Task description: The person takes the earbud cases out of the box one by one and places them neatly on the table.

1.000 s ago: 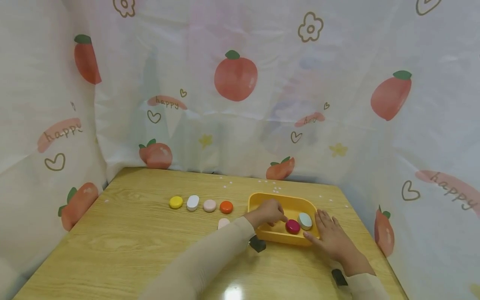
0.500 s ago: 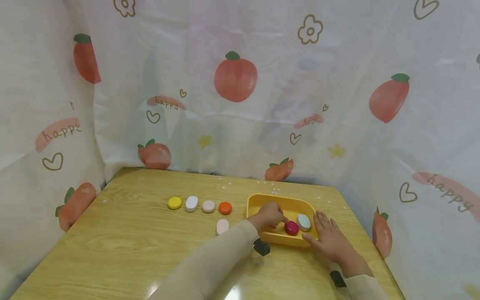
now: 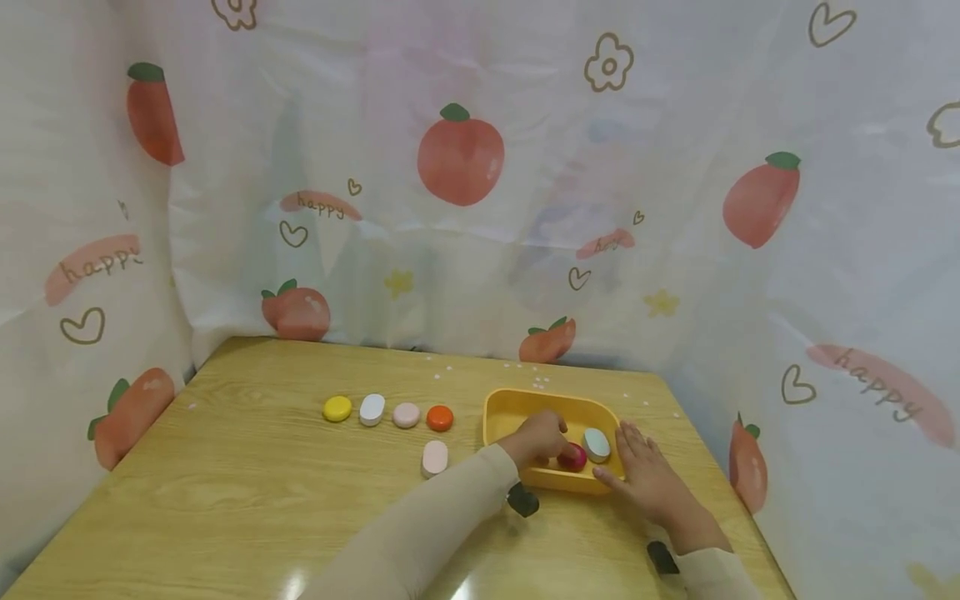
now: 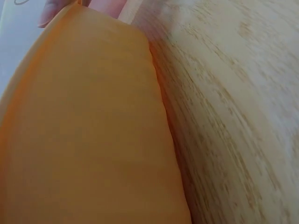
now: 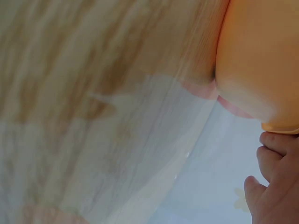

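My left hand (image 3: pixel 543 437) reaches over the near rim into a yellow tray (image 3: pixel 495 410). Its fingers pinch a glossy magenta rounded piece (image 3: pixel 577 457), whose left side they hide. Just right of that lies a pale mint oval piece (image 3: pixel 596 445), apart from the left fingers. My right hand (image 3: pixel 654 477) rests against the tray's right end with fingers straight and the thumb by the near corner. Only some fingertips (image 4: pixel 49 16) show at the rim in the left wrist view. In the right wrist view, several right fingers (image 5: pixel 275 158) touch the tray rim.
Left of the tray, a yellow piece (image 3: pixel 337 408), a white oval (image 3: pixel 372 410), a pale pink round (image 3: pixel 407 415) and an orange piece (image 3: pixel 440 418) form a row on the wooden table (image 3: pixel 247 492). A pale pink oval (image 3: pixel 434 458) lies nearer. Printed cloth (image 3: pixel 465 275) encloses the table.
The left fingers have gone from touching the magenta piece's upper left edge to closing over it. The right hand stays at the tray's end. The head view has shifted slightly.
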The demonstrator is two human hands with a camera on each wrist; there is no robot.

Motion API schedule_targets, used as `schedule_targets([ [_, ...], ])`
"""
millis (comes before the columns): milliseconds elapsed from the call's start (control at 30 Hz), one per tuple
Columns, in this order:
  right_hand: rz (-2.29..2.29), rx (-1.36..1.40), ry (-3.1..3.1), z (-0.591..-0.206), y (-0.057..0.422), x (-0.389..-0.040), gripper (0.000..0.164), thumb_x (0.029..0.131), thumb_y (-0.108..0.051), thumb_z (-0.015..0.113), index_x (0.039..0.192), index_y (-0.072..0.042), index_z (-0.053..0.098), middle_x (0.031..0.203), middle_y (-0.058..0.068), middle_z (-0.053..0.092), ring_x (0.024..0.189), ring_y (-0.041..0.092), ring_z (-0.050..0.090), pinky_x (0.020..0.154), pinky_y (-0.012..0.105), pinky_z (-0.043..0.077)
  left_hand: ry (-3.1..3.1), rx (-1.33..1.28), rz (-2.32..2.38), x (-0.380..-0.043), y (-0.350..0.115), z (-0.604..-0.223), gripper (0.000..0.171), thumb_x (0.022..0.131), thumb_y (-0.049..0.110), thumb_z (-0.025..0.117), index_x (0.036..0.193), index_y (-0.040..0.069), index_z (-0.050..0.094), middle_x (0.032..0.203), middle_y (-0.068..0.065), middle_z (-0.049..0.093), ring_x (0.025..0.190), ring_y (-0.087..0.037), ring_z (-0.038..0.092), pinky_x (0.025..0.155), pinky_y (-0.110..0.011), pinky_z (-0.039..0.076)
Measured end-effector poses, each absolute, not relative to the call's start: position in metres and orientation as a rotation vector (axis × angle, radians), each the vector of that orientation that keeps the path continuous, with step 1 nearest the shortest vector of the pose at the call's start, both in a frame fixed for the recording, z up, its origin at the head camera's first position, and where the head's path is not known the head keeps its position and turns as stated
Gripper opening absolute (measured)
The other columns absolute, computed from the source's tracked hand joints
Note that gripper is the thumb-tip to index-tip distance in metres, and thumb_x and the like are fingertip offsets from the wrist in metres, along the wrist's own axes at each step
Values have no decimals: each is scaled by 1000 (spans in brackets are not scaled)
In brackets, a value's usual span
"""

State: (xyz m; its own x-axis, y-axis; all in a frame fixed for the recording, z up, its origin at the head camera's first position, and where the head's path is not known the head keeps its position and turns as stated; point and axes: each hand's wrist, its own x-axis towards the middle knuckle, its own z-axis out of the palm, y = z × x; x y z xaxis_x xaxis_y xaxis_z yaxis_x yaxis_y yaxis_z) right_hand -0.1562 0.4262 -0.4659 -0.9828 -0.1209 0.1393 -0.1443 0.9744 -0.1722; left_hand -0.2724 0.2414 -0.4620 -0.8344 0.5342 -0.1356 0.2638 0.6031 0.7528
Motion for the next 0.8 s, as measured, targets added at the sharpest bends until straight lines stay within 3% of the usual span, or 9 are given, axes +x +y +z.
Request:
schedule_targets([
  [267, 323, 190, -2999, -467, 427, -156, 88, 98, -55, 47, 146, 14, 22, 155, 29, 13, 143, 44, 11, 111, 61, 10, 2526, 685, 1019, -270, 244, -464, 51, 70, 34, 89, 104, 3, 70, 83, 1, 62, 67, -15, 54, 62, -25, 49],
  [500, 309, 184, -3006, -469, 426, -156, 88, 99, -55, 46, 146, 15, 22, 155, 30, 14, 142, 45, 12, 111, 62, 11, 2554, 766, 922, -272, 244, -467, 34, 70, 33, 89, 84, 10, 69, 73, 4, 59, 66, -14, 52, 60, -24, 46],
  [800, 319, 170, -3011, -466, 424, -156, 88, 99, -55, 46, 146, 15, 21, 155, 30, 13, 142, 45, 11, 111, 61, 10, 2489, 783, 1001, -273, 240, -465, 36, 70, 22, 90, 97, 10, 69, 78, 4, 59, 70, -12, 54, 62, -22, 48],
])
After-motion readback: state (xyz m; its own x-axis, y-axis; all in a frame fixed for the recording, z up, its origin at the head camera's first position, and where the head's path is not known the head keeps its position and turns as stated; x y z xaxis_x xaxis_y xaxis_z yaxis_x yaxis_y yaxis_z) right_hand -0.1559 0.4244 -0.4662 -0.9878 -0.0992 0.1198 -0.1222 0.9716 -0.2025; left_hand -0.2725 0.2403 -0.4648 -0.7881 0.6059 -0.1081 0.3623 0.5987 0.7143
